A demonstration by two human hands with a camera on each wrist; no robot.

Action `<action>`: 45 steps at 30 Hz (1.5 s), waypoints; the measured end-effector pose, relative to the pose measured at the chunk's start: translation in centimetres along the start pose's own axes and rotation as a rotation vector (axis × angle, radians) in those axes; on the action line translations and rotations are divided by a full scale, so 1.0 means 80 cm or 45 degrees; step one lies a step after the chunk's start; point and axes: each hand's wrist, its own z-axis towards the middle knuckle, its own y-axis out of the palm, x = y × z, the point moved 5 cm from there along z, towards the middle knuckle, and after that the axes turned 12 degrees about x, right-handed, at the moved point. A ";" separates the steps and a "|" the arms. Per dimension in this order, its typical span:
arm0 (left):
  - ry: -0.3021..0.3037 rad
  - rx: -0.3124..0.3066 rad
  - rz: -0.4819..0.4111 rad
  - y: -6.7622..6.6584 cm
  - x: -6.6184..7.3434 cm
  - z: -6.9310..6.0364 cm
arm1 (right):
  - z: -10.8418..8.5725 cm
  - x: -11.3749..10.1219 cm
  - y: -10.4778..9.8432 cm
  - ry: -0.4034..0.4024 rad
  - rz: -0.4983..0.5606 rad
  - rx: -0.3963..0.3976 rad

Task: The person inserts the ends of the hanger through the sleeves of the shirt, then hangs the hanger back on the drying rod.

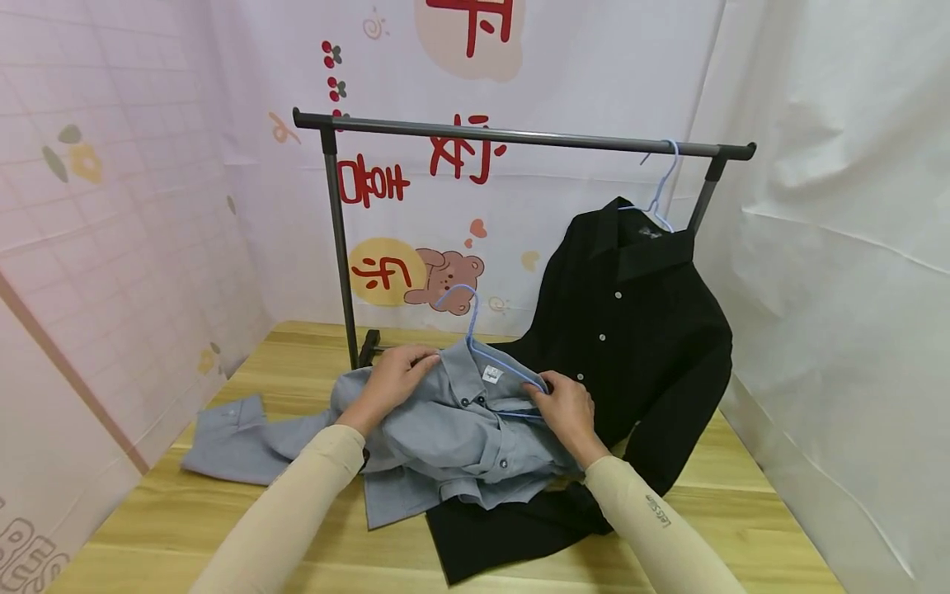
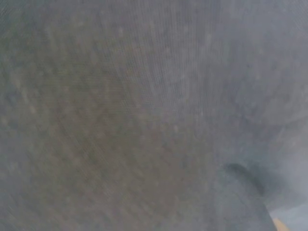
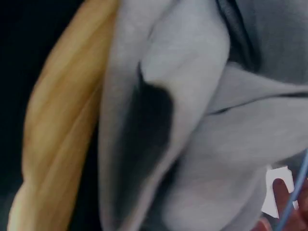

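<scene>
A grey-blue shirt lies bunched on the table, a light-blue hanger in its neck with the hook standing up above the collar. My left hand grips the cloth at the shoulder on the left of the collar. On the other side, my right hand pinches the collar edge together with the hanger's arm. Grey cloth fills the left wrist view, blurred. In the right wrist view, fingertips show by the hanger and the white label.
Behind the shirt stands a dark clothes rack. A black shirt hangs from its right end on another blue hanger, with black cloth spread forward on the wooden table. Printed sheets enclose the back and sides.
</scene>
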 end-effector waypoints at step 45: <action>-0.107 -0.099 0.021 -0.017 -0.018 -0.010 | 0.001 0.042 0.016 0.720 0.942 -0.959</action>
